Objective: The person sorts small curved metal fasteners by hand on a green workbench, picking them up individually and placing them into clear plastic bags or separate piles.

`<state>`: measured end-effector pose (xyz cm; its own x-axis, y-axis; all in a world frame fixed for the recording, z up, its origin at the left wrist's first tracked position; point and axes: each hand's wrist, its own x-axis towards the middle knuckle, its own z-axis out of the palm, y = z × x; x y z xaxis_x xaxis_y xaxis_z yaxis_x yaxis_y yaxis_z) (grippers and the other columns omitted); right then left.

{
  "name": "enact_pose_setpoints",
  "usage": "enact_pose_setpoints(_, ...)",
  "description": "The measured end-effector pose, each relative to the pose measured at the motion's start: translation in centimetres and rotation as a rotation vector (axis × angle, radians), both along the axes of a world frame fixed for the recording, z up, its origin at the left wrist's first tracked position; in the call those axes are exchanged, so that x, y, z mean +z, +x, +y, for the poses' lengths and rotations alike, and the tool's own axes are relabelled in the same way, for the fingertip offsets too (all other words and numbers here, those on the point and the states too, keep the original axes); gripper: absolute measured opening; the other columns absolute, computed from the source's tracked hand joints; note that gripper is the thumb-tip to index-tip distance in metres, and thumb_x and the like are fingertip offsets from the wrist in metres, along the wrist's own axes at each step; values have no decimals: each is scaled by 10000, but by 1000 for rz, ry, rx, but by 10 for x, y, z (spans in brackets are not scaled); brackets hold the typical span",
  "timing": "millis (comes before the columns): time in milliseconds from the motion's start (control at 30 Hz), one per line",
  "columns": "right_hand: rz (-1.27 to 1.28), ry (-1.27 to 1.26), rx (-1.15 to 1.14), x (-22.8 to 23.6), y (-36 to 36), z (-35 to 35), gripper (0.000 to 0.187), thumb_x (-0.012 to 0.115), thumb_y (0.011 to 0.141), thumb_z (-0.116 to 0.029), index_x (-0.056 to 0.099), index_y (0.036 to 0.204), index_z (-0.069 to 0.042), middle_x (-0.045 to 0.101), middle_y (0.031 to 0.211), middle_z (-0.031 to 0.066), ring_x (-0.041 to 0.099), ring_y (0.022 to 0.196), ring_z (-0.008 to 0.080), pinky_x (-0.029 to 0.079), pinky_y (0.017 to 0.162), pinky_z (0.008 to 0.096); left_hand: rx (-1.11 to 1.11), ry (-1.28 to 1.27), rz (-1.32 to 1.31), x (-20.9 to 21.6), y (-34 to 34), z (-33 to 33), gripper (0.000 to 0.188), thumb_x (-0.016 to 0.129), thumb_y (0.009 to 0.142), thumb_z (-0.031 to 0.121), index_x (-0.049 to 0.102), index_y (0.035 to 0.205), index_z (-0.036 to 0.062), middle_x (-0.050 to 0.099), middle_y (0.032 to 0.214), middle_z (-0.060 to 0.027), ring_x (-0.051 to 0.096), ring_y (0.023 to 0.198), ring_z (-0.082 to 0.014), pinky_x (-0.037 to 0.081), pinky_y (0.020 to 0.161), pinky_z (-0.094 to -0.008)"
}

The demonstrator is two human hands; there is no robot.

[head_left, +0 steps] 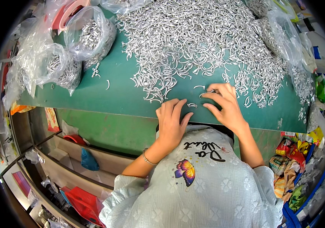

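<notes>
Left hand (170, 123) and right hand (227, 108) angle inward, thumbs (212, 110) parted from bent fingers (214, 98).

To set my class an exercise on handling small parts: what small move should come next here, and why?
Probably the left hand should pinch the bit of silvery metal between it and the right hand: this lies apart from the big pile, close to the left hand's parted thumb and forefinger, which seem to hold nothing.

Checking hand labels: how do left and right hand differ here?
Left hand has a wrist bracelet; right hand has none visible. Right hand reaches farther onto the green table; left hand is nearer the table's edge. Both are close to small curved metal pieces.
</notes>
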<state>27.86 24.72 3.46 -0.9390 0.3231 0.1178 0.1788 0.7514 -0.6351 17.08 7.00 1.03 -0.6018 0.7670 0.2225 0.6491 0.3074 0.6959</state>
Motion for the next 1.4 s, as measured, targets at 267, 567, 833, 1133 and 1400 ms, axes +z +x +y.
enact_pose_setpoints(267,26,148,-62,-4,2,-10,239,724,764,-116,641,986,-83,540,966,43,495,918,242,351,820,381,-99,-18,29,-2,-5,9,318,742,748,58,638,1049,76,566,997,-60,527,923,-246,351,807,-362)
enact_pose_setpoints(567,58,244,-234,-14,-8,-36,124,708,778,-115,622,860,-80,546,850,36,497,849,232,338,793,390,-205,40,7,-5,-6,2,279,733,738,23,642,999,66,574,977,-58,535,907,-242,359,780,-351)
enact_pose_setpoints(833,71,180,-333,2,2,-22,162,682,809,-81,657,967,-57,605,931,53,525,887,233,327,797,379,-165,87,-12,4,4,17,343,723,731,8,631,1058,53,570,1038,-59,537,965,-247,382,778,-361)
enact_pose_setpoints(1133,7,320,-239,-5,5,-6,171,725,752,-104,631,892,-77,554,980,43,498,974,242,321,872,422,-300,102,-19,-9,-2,10,281,683,749,-17,645,1023,33,587,979,-79,546,868,-259,384,721,-359)
enact_pose_setpoints(1400,74,121,-218,0,-3,-1,186,727,764,-104,640,923,-63,563,1051,41,503,1001,250,368,870,380,-241,56,26,-2,-12,5,291,679,741,-31,643,1022,36,572,959,-75,539,854,-249,382,716,-362)
